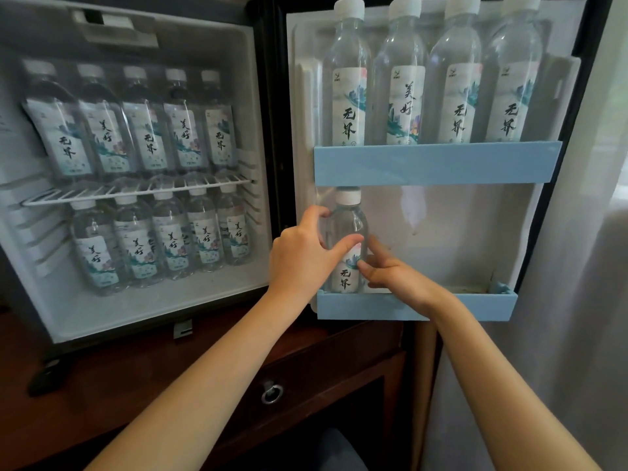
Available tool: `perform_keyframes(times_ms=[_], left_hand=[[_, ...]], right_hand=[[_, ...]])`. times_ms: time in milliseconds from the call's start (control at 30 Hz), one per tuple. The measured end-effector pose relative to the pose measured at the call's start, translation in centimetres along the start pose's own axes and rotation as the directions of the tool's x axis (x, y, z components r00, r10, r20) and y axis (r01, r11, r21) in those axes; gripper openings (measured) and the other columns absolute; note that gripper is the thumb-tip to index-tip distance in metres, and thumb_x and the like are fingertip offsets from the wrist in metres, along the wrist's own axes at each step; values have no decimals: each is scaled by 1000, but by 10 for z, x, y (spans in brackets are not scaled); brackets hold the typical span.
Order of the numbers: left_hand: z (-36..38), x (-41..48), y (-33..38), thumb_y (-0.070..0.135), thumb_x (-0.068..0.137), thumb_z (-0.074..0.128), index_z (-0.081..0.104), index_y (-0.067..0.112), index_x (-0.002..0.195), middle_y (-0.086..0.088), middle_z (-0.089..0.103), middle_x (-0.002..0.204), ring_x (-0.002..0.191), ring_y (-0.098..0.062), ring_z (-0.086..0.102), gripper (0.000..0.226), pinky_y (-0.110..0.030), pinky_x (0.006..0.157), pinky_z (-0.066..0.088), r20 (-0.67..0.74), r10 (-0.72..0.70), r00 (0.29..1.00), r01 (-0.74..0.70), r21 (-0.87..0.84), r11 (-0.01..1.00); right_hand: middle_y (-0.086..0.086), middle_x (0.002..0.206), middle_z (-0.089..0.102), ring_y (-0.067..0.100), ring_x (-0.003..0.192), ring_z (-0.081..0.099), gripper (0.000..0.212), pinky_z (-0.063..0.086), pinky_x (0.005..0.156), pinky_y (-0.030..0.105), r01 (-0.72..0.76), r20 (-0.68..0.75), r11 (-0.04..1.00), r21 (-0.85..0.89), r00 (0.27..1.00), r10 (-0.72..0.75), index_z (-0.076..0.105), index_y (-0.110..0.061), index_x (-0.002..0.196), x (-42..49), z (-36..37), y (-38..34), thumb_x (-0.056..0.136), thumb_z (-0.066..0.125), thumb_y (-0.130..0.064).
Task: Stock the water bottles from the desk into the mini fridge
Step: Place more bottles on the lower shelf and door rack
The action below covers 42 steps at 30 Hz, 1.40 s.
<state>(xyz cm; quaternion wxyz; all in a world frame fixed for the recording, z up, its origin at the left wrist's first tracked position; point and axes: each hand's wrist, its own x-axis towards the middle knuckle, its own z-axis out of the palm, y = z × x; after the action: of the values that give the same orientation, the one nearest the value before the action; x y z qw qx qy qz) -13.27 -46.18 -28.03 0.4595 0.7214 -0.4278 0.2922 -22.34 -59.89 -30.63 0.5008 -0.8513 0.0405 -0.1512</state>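
**While both hands grip it, one water bottle stands in the lower door shelf**

With the mini fridge [142, 321] open, its door [458, 226] fills the right half of the frame. The water bottle [348, 219] stands upright at the left end of the lower door shelf [475, 307], white cap on, label facing out.

- Left hand [302, 256]: wrapped round the bottle's shoulder from the left, thumb across the front, fingers behind.
- Right hand [390, 273]: pinching the bottle at label height from the right, thumb on the label.
- Upper door shelf [438, 163]: four bottles [404, 79] upright, side by side, filling it.
- Fridge cabinet, left of frame: upper row of five [142, 137] on the wire shelf [136, 191], lower row of five [170, 246] on the fridge floor beneath it.
- Fridge sits on a dark wooden desk [102, 385]; a drawer with a ring pull [272, 393] is at lower centre.
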Motion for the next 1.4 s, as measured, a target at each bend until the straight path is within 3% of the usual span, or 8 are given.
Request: perform_keyframes(times_ms=[100,167,300,367,467,600,1033,1400], left_hand=[[-3,-2,-1,56,72,67,57,14,111,10,47,50,50,-10,50,58,-30,59,48,13,11,1000,-11,2,1000],[-8,-4,-4,55,75,65,57,13,108,8,50,50,48,-9,49,54,-27,54,45,10,32,999,-32,8,999],[-25,-7,-22,42,86,59,61,10,101,8,50,49,43,-5,45,35,-22,45,38,-41,46,998,-45,45,998],[-34,-9,-32,34,90,58,63,10,98,13,44,47,41,-2,42,26,-18,44,33,-63,26,998,-21,78,997],[-53,-17,-53,25,92,56,62,11,95,15,39,45,40,-2,41,16,-13,43,27,-71,-9,997,19,146,989],[-85,-32,-87,21,92,55,63,13,95,13,41,46,41,-12,47,11,-24,40,32,-79,-69,994,88,269,959],[-255,-135,-202,25,90,54,60,25,82,9,49,48,48,-10,51,10,-24,45,30,-308,-465,830,558,480,677],[-379,-197,-263,28,91,52,60,26,99,10,62,83,73,-12,54,12,-23,57,37,-473,-667,576,793,522,315]], right_hand=[[-12,108,62,7,100,59,49,45,87,18,46,-41,999,20,998,-45,30,-49,130,-2,3,0,97,46,-18],[2,114,54,16,101,54,52,45,87,20,117,-240,992,-34,963,-122,34,-27,138,-2,9,2,91,54,-22],[4,80,49,19,74,48,28,38,69,16,300,-671,891,-340,587,-454,56,-5,104,-3,31,-3,82,52,-23],[2,70,49,19,64,47,17,37,61,20,328,-664,789,-519,426,-614,58,-2,84,0,42,-11,83,48,-15],[8,64,53,22,60,49,16,38,55,30,358,-566,672,-649,363,-740,60,0,76,12,66,-26,84,47,-8],[8,66,56,20,61,48,18,37,57,25,460,-483,609,-646,370,-793,63,1,79,30,109,-47,85,48,-7],[7,73,66,26,68,63,12,47,55,30,657,-124,672,-342,677,-725,66,-6,85,84,311,-77,80,56,-10],[-2,89,68,17,85,63,14,52,67,32,767,250,608,-205,641,-725,64,-15,97,127,448,-124,87,54,-15]])
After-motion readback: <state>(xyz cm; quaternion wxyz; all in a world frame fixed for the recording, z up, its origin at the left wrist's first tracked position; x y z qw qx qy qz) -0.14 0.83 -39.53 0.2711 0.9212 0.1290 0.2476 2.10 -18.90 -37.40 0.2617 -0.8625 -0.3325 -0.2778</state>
